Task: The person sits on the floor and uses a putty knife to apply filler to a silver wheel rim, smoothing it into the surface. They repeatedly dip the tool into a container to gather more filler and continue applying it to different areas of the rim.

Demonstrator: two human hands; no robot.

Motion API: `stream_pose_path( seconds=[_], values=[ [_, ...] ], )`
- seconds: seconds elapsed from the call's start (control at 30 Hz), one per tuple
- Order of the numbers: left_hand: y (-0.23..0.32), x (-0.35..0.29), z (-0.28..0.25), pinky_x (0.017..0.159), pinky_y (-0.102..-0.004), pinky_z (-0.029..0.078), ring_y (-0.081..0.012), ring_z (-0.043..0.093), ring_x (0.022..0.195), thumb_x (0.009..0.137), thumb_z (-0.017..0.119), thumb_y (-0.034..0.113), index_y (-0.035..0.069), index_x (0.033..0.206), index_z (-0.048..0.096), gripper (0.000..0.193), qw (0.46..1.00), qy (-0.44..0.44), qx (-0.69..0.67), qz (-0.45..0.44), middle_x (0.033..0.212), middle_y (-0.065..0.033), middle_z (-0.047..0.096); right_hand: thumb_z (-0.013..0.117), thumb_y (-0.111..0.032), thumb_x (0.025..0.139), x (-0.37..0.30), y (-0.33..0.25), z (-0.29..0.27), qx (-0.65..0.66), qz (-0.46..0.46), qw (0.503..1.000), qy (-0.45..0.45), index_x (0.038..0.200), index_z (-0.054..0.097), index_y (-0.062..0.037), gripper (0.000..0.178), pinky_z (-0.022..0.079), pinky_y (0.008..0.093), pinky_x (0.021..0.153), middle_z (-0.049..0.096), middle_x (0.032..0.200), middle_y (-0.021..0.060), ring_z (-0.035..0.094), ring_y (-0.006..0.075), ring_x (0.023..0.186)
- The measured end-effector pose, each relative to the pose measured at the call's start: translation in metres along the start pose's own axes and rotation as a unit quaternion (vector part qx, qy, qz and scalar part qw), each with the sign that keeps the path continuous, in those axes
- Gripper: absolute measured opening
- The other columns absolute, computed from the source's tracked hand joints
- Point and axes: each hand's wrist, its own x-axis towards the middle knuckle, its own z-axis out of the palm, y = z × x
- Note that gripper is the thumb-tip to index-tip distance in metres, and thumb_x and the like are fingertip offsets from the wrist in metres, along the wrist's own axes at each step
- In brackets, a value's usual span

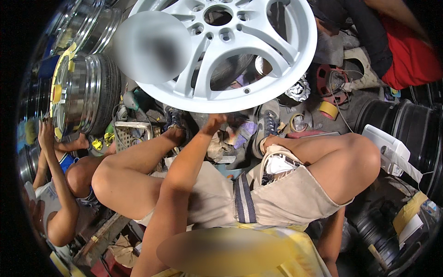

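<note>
A white-painted alloy wheel (pixel 251 37) with paired spokes and bolt holes fills the upper middle, its face toward me. My left hand (pixel 218 122) reaches up between my knees to the wheel's lower rim. Its fingers are hidden behind or under that rim, so I cannot tell how they are set. On the right, my forearm (pixel 332 235) goes behind my thigh, and the right hand is out of sight. Below the wheel, crumpled paper and scraps (pixel 226 143) lie between my shoes.
At left, another person's hand (pixel 46 134) is at a polished wheel (pixel 83 92) edged with yellow tape. Someone in red (pixel 410 55) is at upper right. Around me are a yellow tape roll (pixel 328 111), a white plastic crate (pixel 134 131), a white box (pixel 386 143) and dark wheels (pixel 392 117).
</note>
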Motion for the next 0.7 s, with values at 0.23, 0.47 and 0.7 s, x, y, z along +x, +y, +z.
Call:
stream_pose_path(
  seconds=[0.23,0.47,0.7],
  values=[
    [0.083,0.021,-0.071,0.081,-0.0420,0.058,-0.0336,0.070,0.098,0.084,0.068,0.055,0.008,0.118,0.069,0.058,0.873,-0.405,0.207,-0.175,0.105,-0.0208,0.071,0.060,-0.011,0.099,-0.001,-0.003,-0.003,0.004,-0.009,1.000,0.010,0.111,0.067,0.0018,0.019,0.049,0.0322,0.083,0.068,0.102,0.0094,0.062,0.0186,0.087],
    [0.116,-0.086,0.000,0.081,-0.0405,0.058,-0.0249,0.073,0.097,0.084,0.071,0.025,0.013,0.097,0.077,0.019,0.798,-0.502,0.318,0.101,0.101,-0.0083,0.076,0.060,-0.011,0.100,0.017,-0.041,-0.008,-0.009,-0.084,0.996,0.015,0.112,0.067,0.0016,0.019,0.049,0.0316,0.083,0.068,0.102,0.0082,0.062,0.0174,0.087],
    [0.096,-0.046,-0.033,0.077,-0.0407,0.061,-0.0309,0.074,0.085,0.092,0.060,0.010,0.001,0.098,0.066,0.013,0.841,-0.508,-0.089,-0.165,0.095,-0.0165,0.074,0.060,-0.012,0.100,0.046,-0.123,-0.015,0.062,-0.252,0.959,0.116,0.112,0.067,0.0014,0.019,0.049,0.0310,0.083,0.068,0.102,0.0069,0.061,0.0161,0.087]
  ],
)
